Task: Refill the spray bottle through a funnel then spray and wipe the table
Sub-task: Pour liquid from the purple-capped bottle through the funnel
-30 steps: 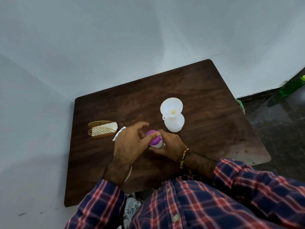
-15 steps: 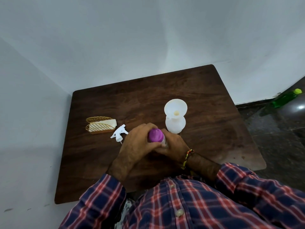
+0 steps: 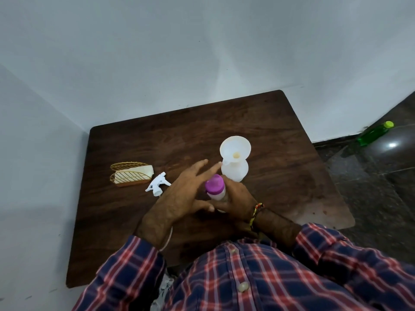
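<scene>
— Where are we in the refill?

— At opening the supply, we'd say. Our right hand (image 3: pixel 235 198) is wrapped round the body of the small bottle with the purple cap (image 3: pixel 215 187), holding it upright just below the frame's centre. Our left hand (image 3: pixel 179 194) is beside the cap with fingers spread and straight, gripping nothing.

— And the spray bottle?

— The white spray bottle (image 3: pixel 234 170) stands just above our hands, right of centre on the wooden table (image 3: pixel 280 153), with the funnel (image 3: pixel 235 149) seated in its neck. Its trigger head (image 3: pixel 158 186) lies off to the left, next to a gold wire holder (image 3: pixel 130 176) with a pale cloth or sponge in it.

— So what does the next move call for?

— The purple cap appears to be still on, so it must come off: the left fingers need to close round it and twist while the right keeps the body from turning. Then we tip the bottle over the funnel's mouth, slowly, since the funnel sits loosely and tilted.
</scene>
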Motion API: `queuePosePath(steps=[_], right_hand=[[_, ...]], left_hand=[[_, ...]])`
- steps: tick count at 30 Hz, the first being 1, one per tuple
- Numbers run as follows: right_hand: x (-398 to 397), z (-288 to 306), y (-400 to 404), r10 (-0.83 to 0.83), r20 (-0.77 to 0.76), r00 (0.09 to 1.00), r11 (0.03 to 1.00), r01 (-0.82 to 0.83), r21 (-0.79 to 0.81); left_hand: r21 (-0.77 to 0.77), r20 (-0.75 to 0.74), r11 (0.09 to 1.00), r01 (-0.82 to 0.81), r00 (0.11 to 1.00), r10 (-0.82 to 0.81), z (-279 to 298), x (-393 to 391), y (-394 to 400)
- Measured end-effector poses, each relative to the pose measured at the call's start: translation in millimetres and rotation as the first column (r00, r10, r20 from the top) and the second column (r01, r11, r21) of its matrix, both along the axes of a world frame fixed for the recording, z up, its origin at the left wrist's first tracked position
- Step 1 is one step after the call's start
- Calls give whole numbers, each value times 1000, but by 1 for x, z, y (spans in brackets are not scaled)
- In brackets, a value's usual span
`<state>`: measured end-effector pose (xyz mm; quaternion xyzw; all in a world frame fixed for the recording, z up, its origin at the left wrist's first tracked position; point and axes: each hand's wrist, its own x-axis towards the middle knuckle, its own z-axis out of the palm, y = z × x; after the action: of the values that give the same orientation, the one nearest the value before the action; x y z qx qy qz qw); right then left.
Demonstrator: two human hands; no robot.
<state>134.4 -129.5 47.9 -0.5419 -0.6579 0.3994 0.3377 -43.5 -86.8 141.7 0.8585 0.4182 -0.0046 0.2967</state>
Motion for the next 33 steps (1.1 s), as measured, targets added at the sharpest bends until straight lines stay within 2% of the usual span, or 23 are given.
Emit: queuePosePath(steps=[2, 4, 6, 9, 12, 16, 20, 26, 28, 30, 33], right_hand=[[0, -1, -2, 4, 3, 1000, 1000, -4, -4], [-2, 0, -3, 25, 13, 1000, 999, -24, -30], [0, 2, -2, 39, -12, 999, 998, -40, -41], [5, 2, 0, 109, 4, 994, 993, -108, -42], [4, 1, -2, 138, 61, 989, 990, -137, -28], [2, 1, -3, 93, 69, 993, 996, -94, 9], [5, -6, -4, 38, 80, 996, 999, -39, 2], [10, -9, -7, 60, 67, 996, 998, -61, 5], [9, -8, -7, 65, 63, 996, 998, -65, 2], [12, -8, -7, 39, 47, 998, 999, -39, 2], [21, -9, -8, -28, 53, 998, 1000, 27, 7]], left_hand=[[-3, 104, 990, 138, 985, -137, 1, 2, -1], [74, 163, 986, 148, 974, -158, -3, 4, 3], [108, 145, 986, 128, 979, -143, -7, 3, 7], [16, 31, 1000, 23, 999, -24, -4, 7, 7], [75, -24, 996, -56, 998, 58, -3, 15, -4], [105, 57, 946, -307, 952, 302, -8, 28, -17], [100, 131, 890, -445, 892, 432, -7, 38, -20], [-65, 62, 967, -247, 966, 251, 4, 24, -12], [-78, 110, 965, -251, 960, 259, 9, 22, -11], [-20, 177, 956, -294, 940, 293, 16, 22, -14], [-50, 358, 867, -496, 802, 479, 22, 16, -17]])
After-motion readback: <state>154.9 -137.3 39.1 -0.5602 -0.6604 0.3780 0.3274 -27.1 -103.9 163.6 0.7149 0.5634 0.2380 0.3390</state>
